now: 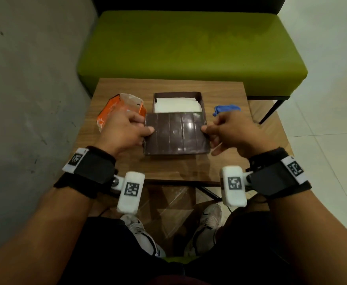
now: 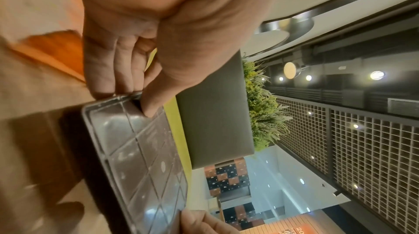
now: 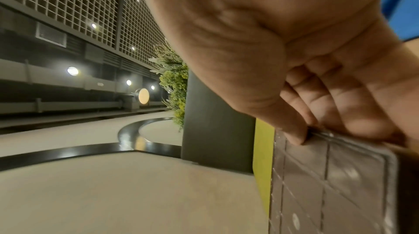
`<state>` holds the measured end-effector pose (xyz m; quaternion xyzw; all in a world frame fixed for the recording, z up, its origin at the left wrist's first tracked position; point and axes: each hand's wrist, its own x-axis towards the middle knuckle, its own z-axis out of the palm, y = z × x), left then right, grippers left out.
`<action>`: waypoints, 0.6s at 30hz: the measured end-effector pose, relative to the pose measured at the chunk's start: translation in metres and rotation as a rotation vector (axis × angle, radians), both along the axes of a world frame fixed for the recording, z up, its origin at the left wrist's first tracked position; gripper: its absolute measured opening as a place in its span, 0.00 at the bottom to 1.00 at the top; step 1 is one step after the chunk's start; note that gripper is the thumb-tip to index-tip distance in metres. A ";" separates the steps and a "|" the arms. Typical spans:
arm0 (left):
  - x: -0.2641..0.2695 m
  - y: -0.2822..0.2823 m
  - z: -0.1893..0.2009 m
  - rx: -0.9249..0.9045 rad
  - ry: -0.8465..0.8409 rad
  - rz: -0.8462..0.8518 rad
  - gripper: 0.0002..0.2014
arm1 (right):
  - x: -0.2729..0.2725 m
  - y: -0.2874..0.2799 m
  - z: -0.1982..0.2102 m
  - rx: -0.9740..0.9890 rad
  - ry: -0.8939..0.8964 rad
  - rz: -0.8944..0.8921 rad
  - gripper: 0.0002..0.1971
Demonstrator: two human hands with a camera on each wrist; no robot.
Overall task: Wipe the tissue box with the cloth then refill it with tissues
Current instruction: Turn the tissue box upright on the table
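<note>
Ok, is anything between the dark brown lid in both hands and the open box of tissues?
Nothing visible. The left hand and right hand pinch the dark brown glossy lid at its side edges; its far edge already overlaps the open brown box of white tissues.

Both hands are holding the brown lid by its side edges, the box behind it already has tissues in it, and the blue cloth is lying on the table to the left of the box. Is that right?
Not quite: the blue cloth lies to the right of the box, beyond the right hand; the orange packet is on the left. The head view shows it. The rest holds: both hands, left hand included, hold the lid, and tissues fill the box.
</note>
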<state>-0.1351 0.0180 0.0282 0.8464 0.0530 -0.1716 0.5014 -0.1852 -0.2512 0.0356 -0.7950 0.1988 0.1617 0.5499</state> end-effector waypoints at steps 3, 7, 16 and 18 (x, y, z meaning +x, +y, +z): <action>0.034 -0.014 0.003 -0.032 -0.043 0.032 0.06 | 0.031 -0.006 0.008 -0.007 -0.080 -0.052 0.10; 0.074 -0.032 -0.011 -0.021 -0.005 0.071 0.10 | 0.068 -0.006 -0.001 -0.025 -0.062 -0.060 0.14; 0.113 -0.043 -0.037 0.061 -0.020 0.098 0.09 | 0.097 -0.003 -0.012 -0.060 0.013 -0.083 0.15; 0.115 -0.043 -0.040 0.088 -0.010 0.089 0.09 | 0.099 -0.003 -0.013 -0.065 0.041 -0.077 0.15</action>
